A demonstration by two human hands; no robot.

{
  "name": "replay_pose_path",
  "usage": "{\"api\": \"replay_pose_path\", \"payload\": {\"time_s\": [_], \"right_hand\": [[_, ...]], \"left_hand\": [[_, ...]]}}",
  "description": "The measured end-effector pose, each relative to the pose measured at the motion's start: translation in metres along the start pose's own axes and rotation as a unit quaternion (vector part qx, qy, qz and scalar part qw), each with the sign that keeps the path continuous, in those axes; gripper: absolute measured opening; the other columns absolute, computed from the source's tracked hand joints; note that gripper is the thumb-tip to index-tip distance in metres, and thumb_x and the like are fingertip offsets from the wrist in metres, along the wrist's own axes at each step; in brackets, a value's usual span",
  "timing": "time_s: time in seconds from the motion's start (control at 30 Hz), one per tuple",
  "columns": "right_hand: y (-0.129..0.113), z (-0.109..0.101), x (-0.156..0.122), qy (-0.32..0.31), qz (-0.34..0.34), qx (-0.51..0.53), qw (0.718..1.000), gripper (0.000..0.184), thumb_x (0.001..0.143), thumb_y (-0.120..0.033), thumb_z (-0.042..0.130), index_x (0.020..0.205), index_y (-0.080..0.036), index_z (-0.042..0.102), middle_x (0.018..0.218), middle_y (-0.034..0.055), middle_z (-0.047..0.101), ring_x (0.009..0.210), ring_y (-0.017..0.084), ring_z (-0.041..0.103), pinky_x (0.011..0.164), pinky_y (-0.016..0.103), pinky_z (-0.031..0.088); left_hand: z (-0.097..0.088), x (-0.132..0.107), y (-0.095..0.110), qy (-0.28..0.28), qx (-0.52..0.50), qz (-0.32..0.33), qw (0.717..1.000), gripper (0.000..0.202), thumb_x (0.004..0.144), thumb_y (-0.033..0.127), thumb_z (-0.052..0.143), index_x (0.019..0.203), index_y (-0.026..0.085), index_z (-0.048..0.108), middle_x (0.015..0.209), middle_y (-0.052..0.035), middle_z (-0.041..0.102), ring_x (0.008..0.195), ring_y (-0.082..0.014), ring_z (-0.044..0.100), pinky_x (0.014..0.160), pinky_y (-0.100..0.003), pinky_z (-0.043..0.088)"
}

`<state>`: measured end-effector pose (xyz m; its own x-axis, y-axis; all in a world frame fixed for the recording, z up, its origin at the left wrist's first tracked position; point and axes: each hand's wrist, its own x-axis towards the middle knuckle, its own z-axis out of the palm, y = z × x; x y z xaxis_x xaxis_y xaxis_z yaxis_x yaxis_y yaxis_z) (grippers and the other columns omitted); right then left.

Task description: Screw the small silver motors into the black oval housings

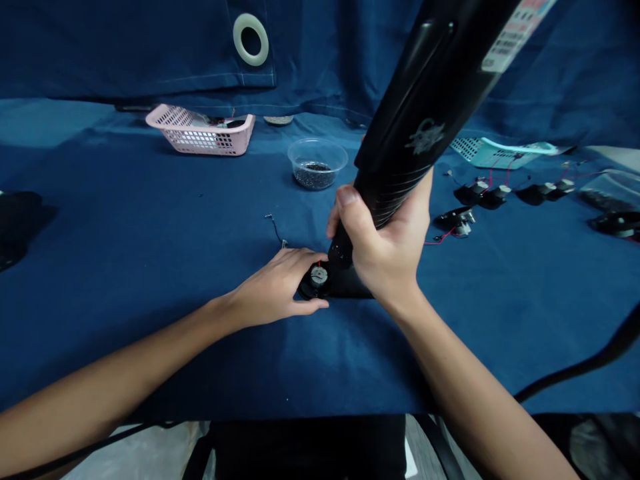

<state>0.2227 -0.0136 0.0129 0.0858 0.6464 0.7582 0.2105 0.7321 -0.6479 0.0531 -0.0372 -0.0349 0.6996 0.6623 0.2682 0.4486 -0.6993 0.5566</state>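
Note:
My right hand [385,247] is wrapped round a thick black electric screwdriver [407,127], by its look, with a white logo and a barcode label. It stands tilted, its narrow lower end [341,250] close beside a small silver motor [319,275]. That motor sits in a round black housing [306,288] on the table. My left hand [277,283] grips the housing's rim between thumb and fingers. A black piece [350,285] extends right from the housing, partly hidden by my right hand. The tool's tip is not clearly visible.
A clear bowl [317,163] of tiny dark pieces stands ahead. Behind are a pink basket [215,137] and a turquoise basket [510,153]. Several black motor parts with red wires [495,193] lie right. A short wire [275,228] lies near my left hand; a black cable [590,360] crosses lower right.

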Motion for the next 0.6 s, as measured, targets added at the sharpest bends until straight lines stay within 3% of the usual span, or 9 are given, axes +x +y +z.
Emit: {"api": "replay_pose_path", "payload": {"time_s": [0.6], "right_hand": [[-0.0038,0.0021,-0.0017,0.003,0.005,0.001,1.000,0.039,0.089,-0.046,0.063,0.121,-0.039,0.042,0.074,-0.0051,0.057,0.056,0.012,0.057,0.050,0.028,0.051]], "left_hand": [[0.0010,0.0002,-0.0011,-0.007,-0.004,-0.003,1.000,0.059,0.085,0.043,0.071,0.132,0.020,0.046,0.131,-0.0115,0.058,0.125,-0.0308,0.052,0.109,-0.051,0.041]]}}
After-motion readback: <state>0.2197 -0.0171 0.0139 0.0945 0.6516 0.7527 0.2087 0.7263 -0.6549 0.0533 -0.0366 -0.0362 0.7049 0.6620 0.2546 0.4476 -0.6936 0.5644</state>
